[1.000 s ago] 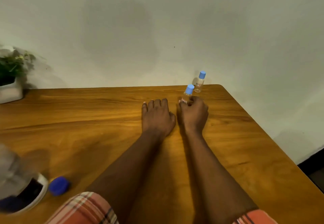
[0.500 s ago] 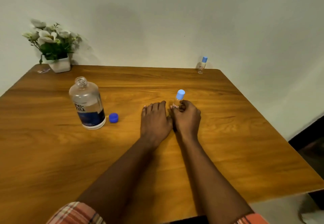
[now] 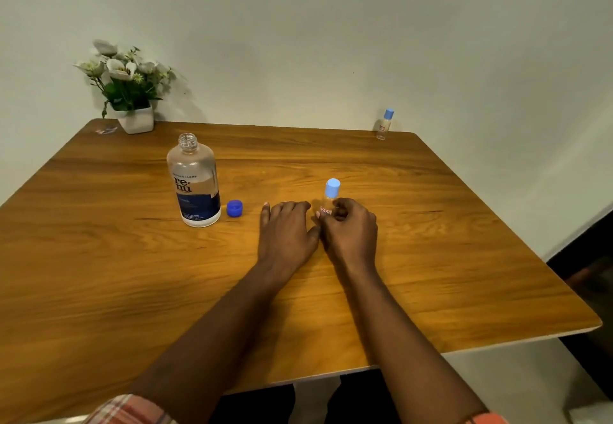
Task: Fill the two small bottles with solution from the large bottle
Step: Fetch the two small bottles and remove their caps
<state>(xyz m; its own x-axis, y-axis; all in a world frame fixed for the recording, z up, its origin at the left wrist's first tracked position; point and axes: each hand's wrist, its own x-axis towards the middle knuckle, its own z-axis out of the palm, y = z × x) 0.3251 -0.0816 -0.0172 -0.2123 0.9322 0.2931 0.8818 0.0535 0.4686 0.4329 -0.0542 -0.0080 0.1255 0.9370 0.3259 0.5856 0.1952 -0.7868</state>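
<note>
The large clear bottle (image 3: 195, 182) with a dark blue label stands uncapped on the wooden table (image 3: 431, 258), left of centre. Its dark blue cap (image 3: 235, 208) lies just to its right. My right hand (image 3: 348, 228) grips a small clear bottle (image 3: 330, 196) with a light blue cap, upright at the table's middle. My left hand (image 3: 287, 228) rests flat on the table beside it, fingers straight. A second small bottle (image 3: 384, 124) with a light blue cap stands at the far right edge near the wall.
A white pot of white flowers (image 3: 127, 92) sits in the far left corner, with a small clear wrapper (image 3: 106, 130) beside it. The table's right and near edges drop off to the floor.
The small bottle in my right hand has come toward me, away from the second bottle. The view has swung left, bringing the large bottle and flowers into sight. My left hand stays flat.
</note>
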